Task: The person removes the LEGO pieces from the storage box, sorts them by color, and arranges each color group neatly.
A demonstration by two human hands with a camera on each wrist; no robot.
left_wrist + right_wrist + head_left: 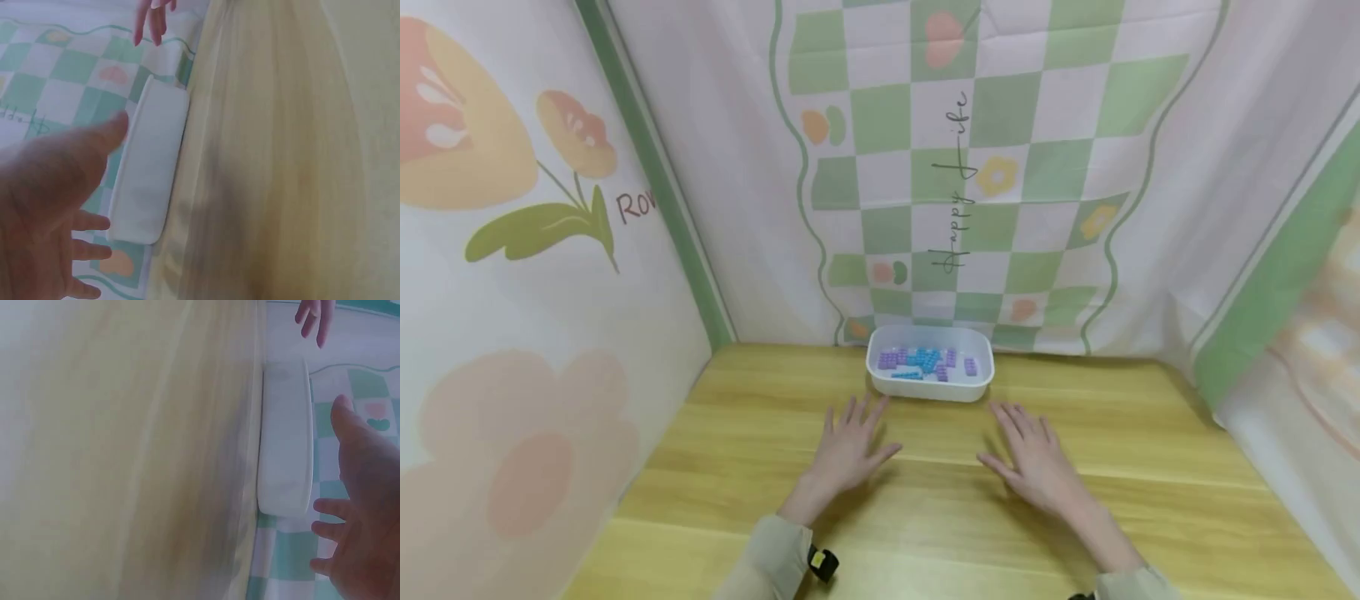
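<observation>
A white plastic tub [931, 391] stands at the back of the wooden table, in front of the curtain. Purple building bricks [888, 360] and blue building bricks [928, 360] lie loose inside it. My left hand [844, 454] hovers in front of the tub's left side, fingers spread and holding nothing. Opposite it, my right hand [1036, 462] reaches toward the tub's right side, likewise spread with nothing in it. Both wrist views show the outer wall of the tub [153, 165] beyond the thumb; the bricks are hidden there.
The wooden table [925, 533] reaches back to a hanging curtain [880, 175] with green and white checks. Flower-printed cloth [520, 317] closes off the left side, and another cloth [1300, 333] hangs at the right. A black wrist device [823, 563] sits at the left sleeve.
</observation>
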